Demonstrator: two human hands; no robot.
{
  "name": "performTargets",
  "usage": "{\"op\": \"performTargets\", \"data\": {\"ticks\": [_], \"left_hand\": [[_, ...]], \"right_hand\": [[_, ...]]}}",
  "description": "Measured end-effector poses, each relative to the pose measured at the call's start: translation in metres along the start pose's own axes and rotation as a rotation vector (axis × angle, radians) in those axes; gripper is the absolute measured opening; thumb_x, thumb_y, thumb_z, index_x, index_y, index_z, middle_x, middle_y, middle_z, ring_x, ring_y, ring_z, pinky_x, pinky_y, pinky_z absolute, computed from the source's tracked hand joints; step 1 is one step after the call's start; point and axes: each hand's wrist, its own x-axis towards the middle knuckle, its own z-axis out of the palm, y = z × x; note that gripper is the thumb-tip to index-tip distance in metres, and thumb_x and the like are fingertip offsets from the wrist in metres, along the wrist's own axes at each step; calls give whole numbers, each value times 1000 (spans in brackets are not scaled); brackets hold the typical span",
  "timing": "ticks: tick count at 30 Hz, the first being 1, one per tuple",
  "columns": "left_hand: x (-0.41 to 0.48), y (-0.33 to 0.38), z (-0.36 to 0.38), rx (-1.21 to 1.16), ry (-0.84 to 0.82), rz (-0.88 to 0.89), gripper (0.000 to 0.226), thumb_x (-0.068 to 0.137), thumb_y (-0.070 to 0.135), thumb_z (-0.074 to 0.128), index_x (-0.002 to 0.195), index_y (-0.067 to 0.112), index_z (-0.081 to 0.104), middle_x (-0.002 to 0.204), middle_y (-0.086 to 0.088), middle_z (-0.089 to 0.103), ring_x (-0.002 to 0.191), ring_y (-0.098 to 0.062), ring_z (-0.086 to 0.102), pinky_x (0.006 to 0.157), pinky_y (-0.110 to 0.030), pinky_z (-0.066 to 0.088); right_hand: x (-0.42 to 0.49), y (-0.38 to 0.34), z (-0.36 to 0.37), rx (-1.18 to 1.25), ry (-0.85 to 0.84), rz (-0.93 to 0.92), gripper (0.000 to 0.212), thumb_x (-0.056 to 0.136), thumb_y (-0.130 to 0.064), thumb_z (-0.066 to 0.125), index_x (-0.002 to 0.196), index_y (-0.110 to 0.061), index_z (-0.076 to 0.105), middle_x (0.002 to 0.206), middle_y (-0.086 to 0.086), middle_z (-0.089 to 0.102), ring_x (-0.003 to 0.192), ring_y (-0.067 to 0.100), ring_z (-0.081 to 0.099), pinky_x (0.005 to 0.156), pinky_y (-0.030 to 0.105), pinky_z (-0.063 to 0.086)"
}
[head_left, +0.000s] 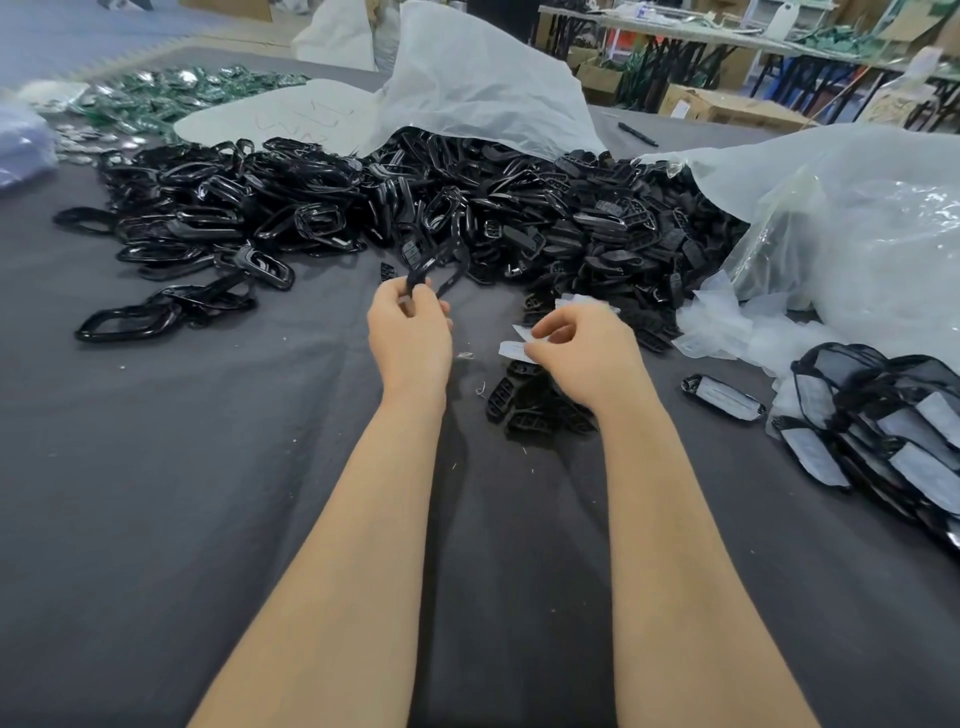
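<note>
Left hand (410, 338) pinches a black frame (442, 270), right hand (582, 356) grips white slips (514, 348); best hold the frame level and feed one slip squarely

Forward passage is being blocked by the black parts heap (519, 208). Open room is being left over the grey cloth (156, 493).

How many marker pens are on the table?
1: a black marker pen on the table, far side, right of the white plastic bag; more may hide under piles.
</note>
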Motion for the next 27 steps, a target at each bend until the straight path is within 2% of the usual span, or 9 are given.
{"op": "performTargets", "data": {"ticks": [4, 8, 11, 14, 17, 20, 21, 23, 27], "left_hand": [[1, -1, 0, 7, -5, -16, 21, 97, 15, 44, 81, 19, 56, 66, 5, 51, 58, -9, 44, 59, -25, 38], [-1, -1, 1, 16, -34, -17, 25, 98, 16, 43, 77, 20, 55, 68, 6, 55, 52, -1, 50, 55, -19, 41], [-2, -1, 2, -12, -61, -14, 25, 100, 15, 43, 78, 19, 55, 74, 6, 60, 51, 2, 57, 54, -16, 46], [-3, -2, 3, -15, -84, -12, 25, 101, 13, 43, 80, 18, 57, 77, 4, 65, 57, -1, 63, 59, -18, 51], [-4, -3, 4, 7, -110, -4, 25, 101, 12, 44, 81, 17, 58, 77, 4, 67, 65, -2, 68, 62, -17, 53], [-6, -3, 5, 4, -148, 1, 25, 100, 9, 44, 81, 17, 58, 79, 4, 68, 68, -2, 69, 61, -15, 53], [-6, -2, 5, 6, -157, -3, 25, 100, 9, 44, 81, 17, 57, 79, 3, 68, 68, -3, 69, 61, -15, 53], [-8, -1, 7, 1, -174, -7, 24, 100, 8, 44, 82, 17, 56, 81, 2, 68, 68, -3, 69, 61, -15, 52], [-11, 0, 8, 26, -203, 15, 21, 100, 9, 45, 85, 17, 58, 82, 3, 68, 66, -2, 69, 60, -14, 52]], "right_hand": [[-1, -2, 5, -115, -83, 64, 36, 87, -28, 65, 123, -20, 61, 116, 4, 59, 111, 25, 53, 94, 37, 47], [-3, -6, 2, -130, -31, 4, 18, 84, -17, 63, 101, -22, 65, 94, -3, 57, 96, 20, 55, 80, 29, 45], [-4, -8, 4, -213, -147, 43, 12, 86, -15, 64, 86, -27, 61, 94, -1, 62, 99, 24, 60, 91, 38, 50], [-5, -10, 10, -302, -102, 18, 8, 88, -19, 63, 95, -23, 64, 106, 2, 65, 103, 25, 60, 91, 39, 50], [-3, -8, 14, -275, 14, -45, 14, 94, -26, 57, 101, -18, 67, 100, 1, 68, 95, 20, 61, 85, 33, 50], [-1, -6, 11, 29, 189, -98, 11, 95, -22, 56, 92, -16, 65, 77, -10, 60, 70, 2, 54, 64, 4, 40], [1, -6, 9, 172, 247, -91, 10, 95, -21, 55, 89, -16, 62, 75, -10, 58, 66, 0, 53, 61, 2, 39], [4, -5, 6, 476, 282, -22, 11, 96, -18, 53, 87, -15, 58, 78, -2, 62, 63, 3, 57, 63, 9, 47], [5, -7, 4, 1001, 84, 127, 11, 98, -6, 50, 105, -2, 57, 76, 7, 65, 54, 5, 61, 56, 16, 52]]}}
